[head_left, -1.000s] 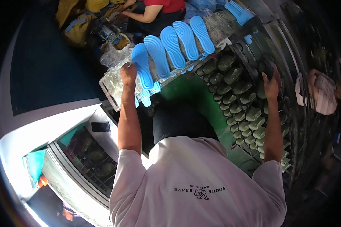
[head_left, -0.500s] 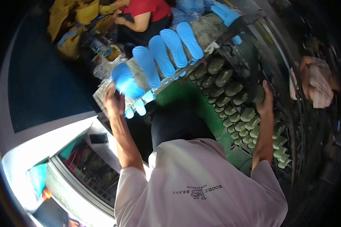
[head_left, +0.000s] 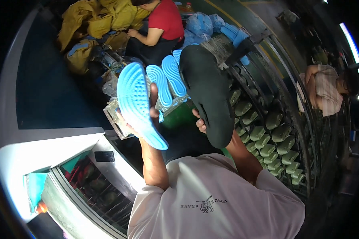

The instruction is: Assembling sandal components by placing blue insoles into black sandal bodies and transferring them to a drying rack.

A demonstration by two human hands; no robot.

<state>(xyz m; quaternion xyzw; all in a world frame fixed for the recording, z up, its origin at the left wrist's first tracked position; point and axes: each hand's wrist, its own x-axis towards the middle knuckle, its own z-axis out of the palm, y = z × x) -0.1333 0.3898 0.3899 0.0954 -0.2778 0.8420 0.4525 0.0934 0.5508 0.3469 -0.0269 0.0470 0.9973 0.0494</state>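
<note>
A light blue insole (head_left: 136, 95) with a dimpled surface stands tilted in my left hand (head_left: 153, 104), whose fingers close around its edge. My right hand (head_left: 201, 122) grips a dark, foot-shaped shoe last (head_left: 206, 93) from beneath; it shows its broad flat face with a slit near the inner edge. The last and the insole are held up side by side, apart from each other. Behind them, more blue insoles (head_left: 159, 84) lie in a row on a worn bench (head_left: 115, 119); the last hides part of that row.
At the right, a metal rack (head_left: 303, 131) bears several green shoe lasts (head_left: 273, 143). A co-worker in a red top (head_left: 165, 22) sits beyond the bench beside yellow sacks (head_left: 99, 26). Another person (head_left: 322, 89) is at far right. A white machine ledge (head_left: 60, 145) stands at left.
My left hand has lifted the nearest blue insole off the bench. My right hand has brought the dark last from the rack to the middle, in front of me.
</note>
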